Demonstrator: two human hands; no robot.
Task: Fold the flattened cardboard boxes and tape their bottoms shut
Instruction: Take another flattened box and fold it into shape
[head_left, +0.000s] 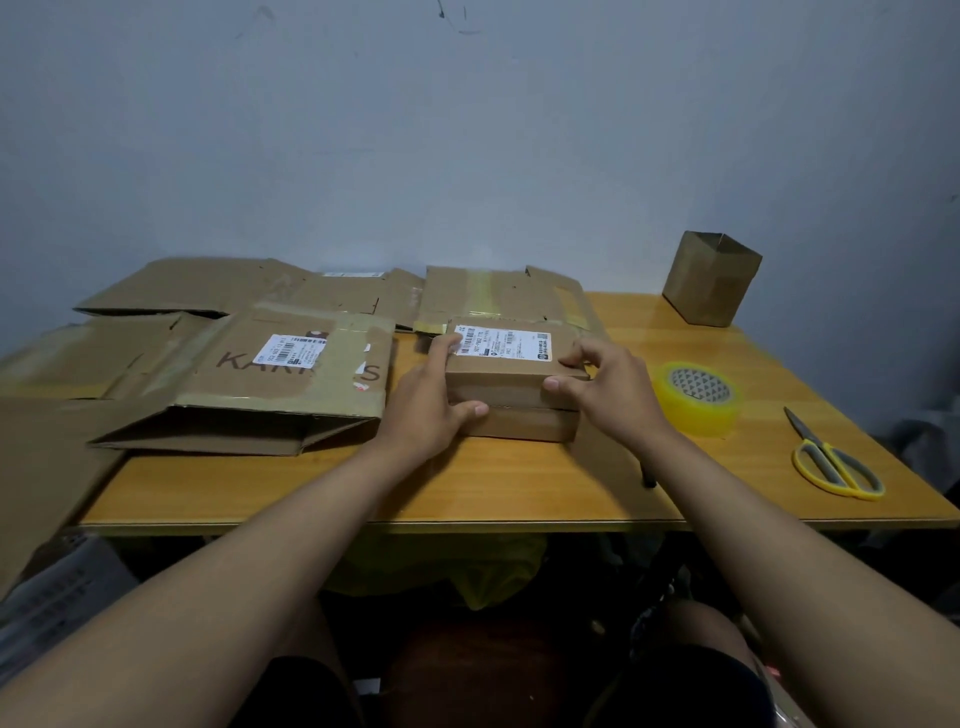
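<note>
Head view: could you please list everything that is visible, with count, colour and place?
small flat box: one, brown with a white label, table centre, held by both hands
flattened boxes: several, brown, overlapping on the left and back of the table
upright box: one, brown, open at the top, back right corner
tape roll: one, clear yellowish, right of the small box
scissors: one pair, yellow and grey handles, closed, right front
table: one, orange wood
wall: grey-blue, behind the table
left hand: grips the small box's left side
right hand: grips its right side
</note>
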